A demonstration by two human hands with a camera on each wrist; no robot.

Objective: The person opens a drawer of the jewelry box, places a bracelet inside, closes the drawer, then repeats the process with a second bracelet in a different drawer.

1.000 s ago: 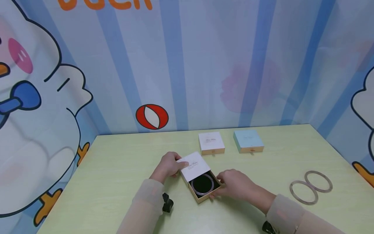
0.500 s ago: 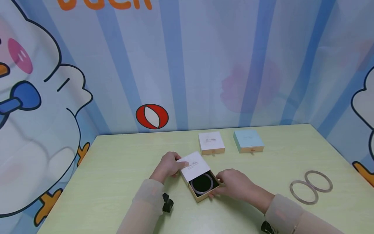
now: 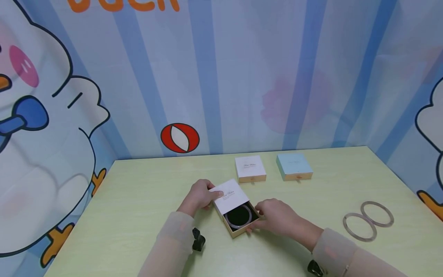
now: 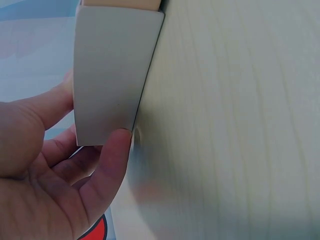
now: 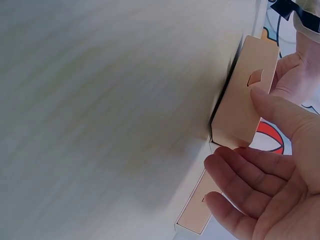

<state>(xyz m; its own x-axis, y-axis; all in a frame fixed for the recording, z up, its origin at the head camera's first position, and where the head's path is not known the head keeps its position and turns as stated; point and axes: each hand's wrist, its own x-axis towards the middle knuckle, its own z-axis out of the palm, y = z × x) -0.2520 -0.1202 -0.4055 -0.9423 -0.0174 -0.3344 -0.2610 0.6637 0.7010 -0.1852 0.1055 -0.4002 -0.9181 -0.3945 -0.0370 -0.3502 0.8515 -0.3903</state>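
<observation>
My left hand [image 3: 200,196] grips the white sleeve of a drawer-style jewelry box [image 3: 230,197], thumb on top and fingers round the far side. The pale wooden drawer [image 3: 232,233] stands partly out towards the front right. A lilac bangle [image 3: 250,216] lies in it on black lining, its rear edge close to the sleeve. At the drawer's near right corner is my right hand [image 3: 277,217]. In the right wrist view its thumb presses the drawer front [image 5: 235,110] just below a small pull tab [image 5: 255,77], with the bent fingers by the drawer's side.
Behind the hands stand a closed white box [image 3: 250,166] and a closed light-blue box [image 3: 294,165]. Two more bangles [image 3: 345,223] lie overlapping on the right of the pale yellow table [image 3: 145,181]. A printed cartoon backdrop [image 3: 238,77] rises along the table's back edge.
The drawer has slid slightly further into the sleeve, up and left, along with the bangle. My right hand has moved the same small way; the left hand holds its place.
</observation>
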